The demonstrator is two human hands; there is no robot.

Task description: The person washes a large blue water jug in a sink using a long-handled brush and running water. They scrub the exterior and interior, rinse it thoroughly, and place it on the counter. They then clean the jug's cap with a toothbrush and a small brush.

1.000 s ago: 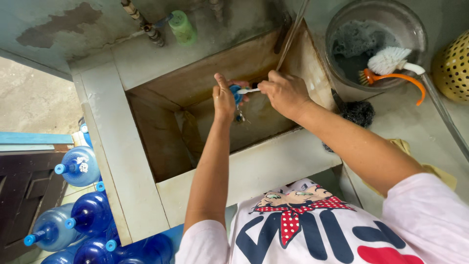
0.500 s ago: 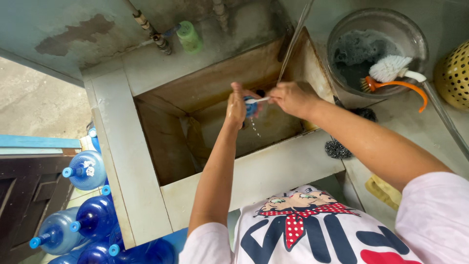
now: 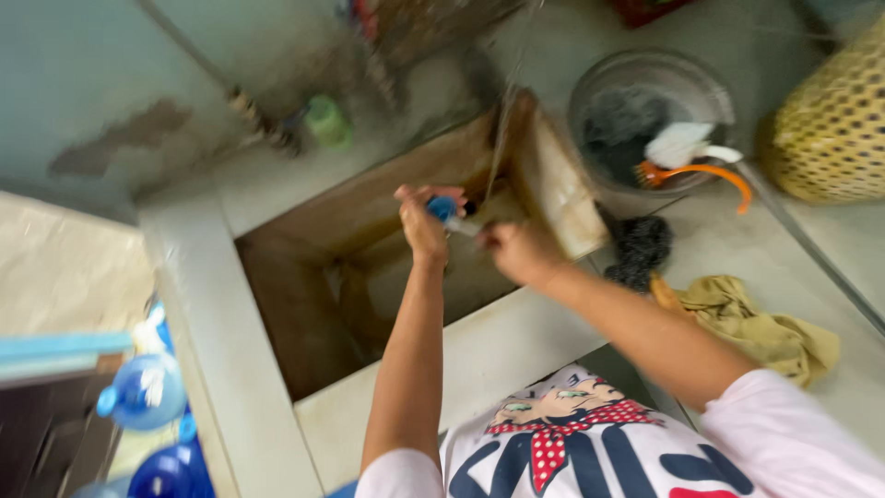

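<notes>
Both hands mid-basin, rims well apart.

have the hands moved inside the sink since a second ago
Cannot tell: the camera shifted. Both hands, left and right, remain over the sink near its right wall.

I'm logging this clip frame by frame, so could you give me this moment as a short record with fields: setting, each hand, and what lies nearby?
setting: deep concrete sink seen from above, picture blurred
left hand: grip closed on a small blue object over the sink
right hand: closed on something pale beside the blue object; cannot tell what
counter right of sink: dark scouring pad, yellow cloth, round basin holding an orange-handled brush, yellow basket
floor left: blue water bottles
</notes>
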